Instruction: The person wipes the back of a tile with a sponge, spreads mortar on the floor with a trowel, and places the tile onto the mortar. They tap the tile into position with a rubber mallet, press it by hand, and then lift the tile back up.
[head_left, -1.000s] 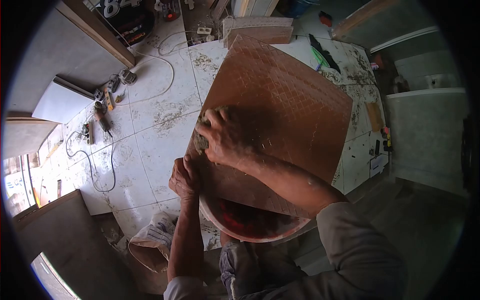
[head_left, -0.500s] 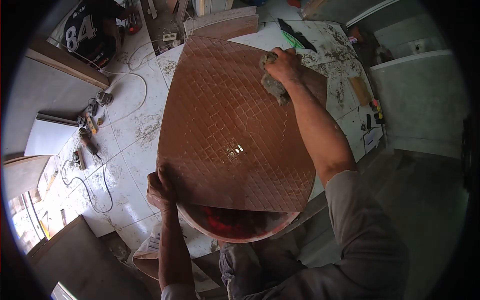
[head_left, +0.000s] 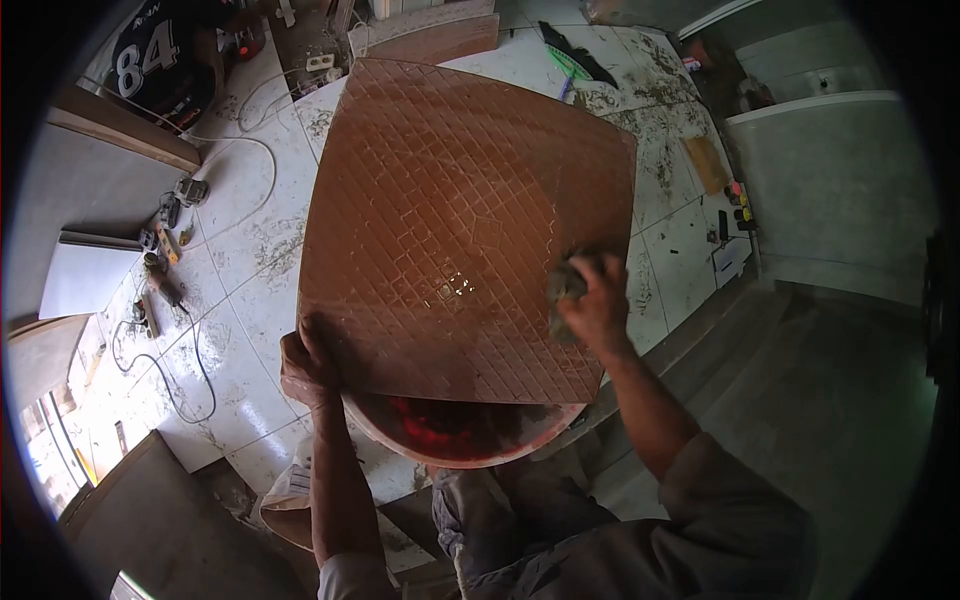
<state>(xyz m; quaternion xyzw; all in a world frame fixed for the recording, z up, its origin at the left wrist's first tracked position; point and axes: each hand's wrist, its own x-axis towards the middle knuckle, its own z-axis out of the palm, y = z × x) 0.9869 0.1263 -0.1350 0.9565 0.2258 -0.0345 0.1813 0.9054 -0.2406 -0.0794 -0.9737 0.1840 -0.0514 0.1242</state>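
A large brown tile (head_left: 450, 220), its ridged grid side up and wet in the middle, lies over a round basin (head_left: 470, 455) with reddish contents. My left hand (head_left: 310, 370) grips the tile's lower left edge, thumb on top. In my right hand (head_left: 597, 305) is a grey-green sponge or rag (head_left: 566, 300), pressed on the tile near its right edge. Most of the basin is hidden under the tile.
White floor tiles (head_left: 255, 300) carry dirt smears. Power tools (head_left: 160, 283) and cables lie at the left, a black and green brush (head_left: 575, 58) at the top. Another person (head_left: 160, 60) in a dark shirt is at the upper left. A sack (head_left: 290, 500) stands below my left hand.
My right hand has swept with the sponge or rag from the tile's left side to its upper right, then down along the right side. My left hand keeps its hold. The view has shifted.
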